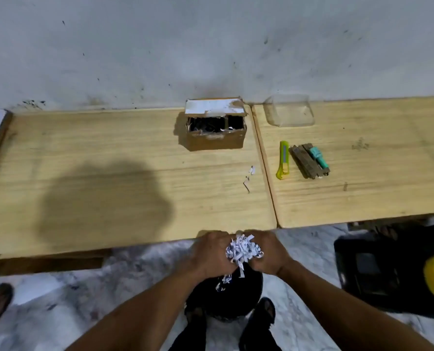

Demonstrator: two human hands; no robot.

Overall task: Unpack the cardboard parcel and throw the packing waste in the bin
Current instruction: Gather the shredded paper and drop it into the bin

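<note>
Shredded paper (242, 250) is gripped by the left hand (210, 252) and right hand (271, 252) above the bin (251, 300); loose strips could be spilled past its rim.

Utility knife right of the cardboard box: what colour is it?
Yellow-green, seen in the head view: utility knife.

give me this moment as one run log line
step: binning waste | hands: both holding shredded paper over black bin | box: open on table

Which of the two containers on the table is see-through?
The clear plastic tub by the wall on the right-hand board. The other, the cardboard parcel left of it, is opaque brown with its flap open.
</note>
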